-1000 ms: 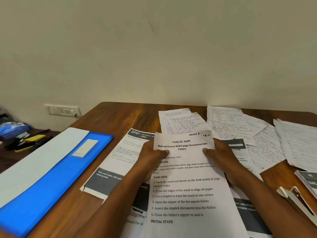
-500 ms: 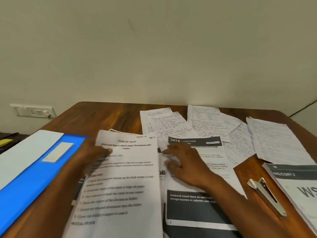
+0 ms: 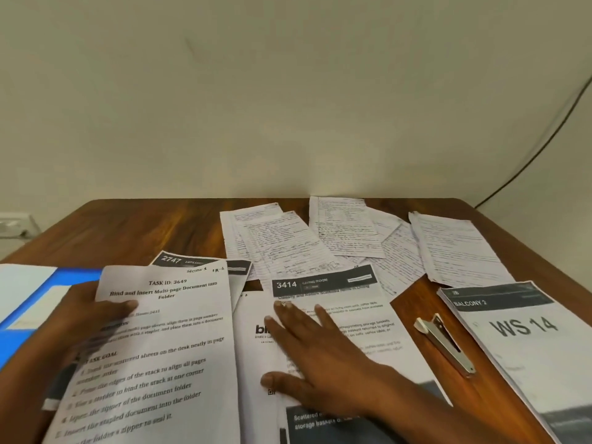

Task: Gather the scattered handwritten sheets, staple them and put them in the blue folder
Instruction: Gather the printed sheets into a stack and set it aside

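Observation:
Several handwritten sheets (image 3: 349,238) lie scattered and overlapping across the far right half of the wooden desk (image 3: 144,229). The blue folder (image 3: 35,302) lies at the left edge, partly under white paper. A metal stapler (image 3: 445,342) rests on the desk at the right, between printed sheets. My left hand (image 3: 86,318) pinches the printed task sheet (image 3: 160,347) headed "TASK ID: 3649" near its top left corner. My right hand (image 3: 317,357) lies flat, fingers spread, on the printed "3414" sheet (image 3: 362,302).
A printed "2747" sheet (image 3: 179,260) pokes out behind the task sheet. A "BALCONY 2 / WS 14" stack (image 3: 525,334) sits at the right edge. A wall socket (image 3: 12,224) is at the far left; a dark cable (image 3: 544,145) runs down the wall at right.
My left hand carried the task sheet from the centre to the left, over the folder's edge. My right hand let go of it and settled flat on the "3414" sheet. The view panned right.

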Motion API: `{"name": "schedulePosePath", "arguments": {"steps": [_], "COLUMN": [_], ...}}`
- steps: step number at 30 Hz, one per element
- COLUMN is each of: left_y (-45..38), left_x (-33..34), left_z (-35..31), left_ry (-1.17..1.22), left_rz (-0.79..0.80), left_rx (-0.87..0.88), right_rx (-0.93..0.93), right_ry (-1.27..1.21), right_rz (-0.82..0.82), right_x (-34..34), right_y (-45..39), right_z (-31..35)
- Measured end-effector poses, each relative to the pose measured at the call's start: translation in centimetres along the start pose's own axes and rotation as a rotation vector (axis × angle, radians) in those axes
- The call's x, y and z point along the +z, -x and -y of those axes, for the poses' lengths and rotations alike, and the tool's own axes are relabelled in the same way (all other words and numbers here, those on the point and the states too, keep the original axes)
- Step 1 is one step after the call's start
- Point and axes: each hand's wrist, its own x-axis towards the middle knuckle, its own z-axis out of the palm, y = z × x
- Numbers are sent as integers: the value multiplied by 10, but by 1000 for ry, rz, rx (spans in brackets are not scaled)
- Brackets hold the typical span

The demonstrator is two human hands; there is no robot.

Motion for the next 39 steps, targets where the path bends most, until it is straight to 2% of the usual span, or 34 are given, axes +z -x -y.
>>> {"name": "schedulePosePath", "arguments": {"steps": [7,16,22,28,34,37,39], "left_y": [4,3,0,-1,4,6,7], "left_x": [-1,-10,-7,-10,4,9,11], "left_z": [-5,5,6,6,1,-2,-2], "left_ry": [-95,-91,-113,-87,-106,-104,-112], "left_rz": [-99,-111,-82,-118,-79,-53,-55], "left_rx": [1,18,31,17,47,60,76], "right_rx": [1,-114,-118,-146,-184,-156,-31], "right_ry": [57,40,104,145,-9,-238,-364], "right_rz": [-38,-10,-26,-124,-108,-218,-335], "right_x": [-4,-2,-10,-26,-21,-18,-14], "right_y": [-12,-60,-52,-37,-30,-42,-59], "right_z": [7,33,21,14,-8,-22,-31]}}
